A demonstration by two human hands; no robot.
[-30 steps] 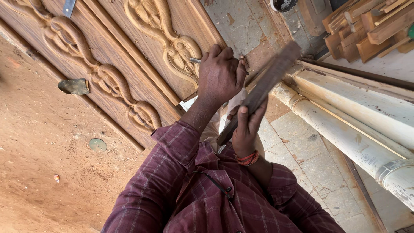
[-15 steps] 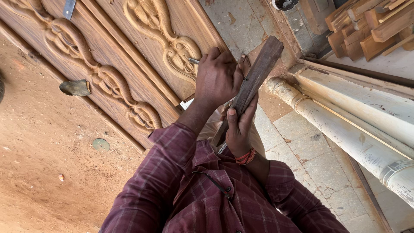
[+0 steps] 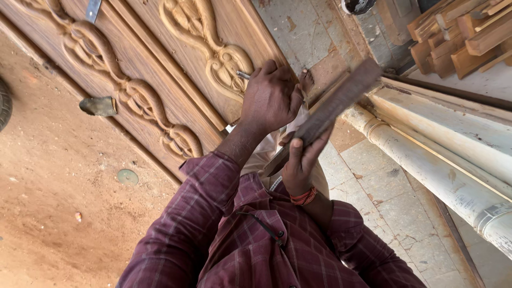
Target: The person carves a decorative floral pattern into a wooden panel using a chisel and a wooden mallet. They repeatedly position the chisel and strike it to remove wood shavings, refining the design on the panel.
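Sandy red ground (image 3: 48, 202) runs off toward nine o'clock, and paved stone floor (image 3: 394, 202) toward three, with the carved door panel (image 3: 160, 64) lying flat across the top from ten to twelve o'clock. My left hand (image 3: 271, 98) is bunched up at about twelve o'clock over the panel's carved scroll (image 3: 224, 66), fingers (image 3: 266, 72) clenched around a thin metal chisel (image 3: 243, 75); only its tip shows, poking out toward eleven o'clock and resting on the relief, so I judge it is held low and tight to keep the edge steady in the cut. My right hand (image 3: 298, 162), with an orange thread band (image 3: 304, 197) at the wrist, sits just below, fingers wrapped round the lower end of a flat wooden bat (image 3: 330, 109) that slants up toward one o'clock, raised above the chisel hand and apart from it, serving as a mallet by my guess.

Around me: a grey stone (image 3: 98, 105) on the panel's edge at nine o'clock, a round disc (image 3: 127, 176) in the sand, a white turned pillar (image 3: 426, 160) lying from two to four o'clock, stacked timber pieces (image 3: 458, 37) at one o'clock, and a metal strip (image 3: 93, 9) at eleven. My own left forearm (image 3: 234, 144) and maroon checked sleeve (image 3: 197, 213) hide the panel's near corner, and the bat covers part of the floor beyond.
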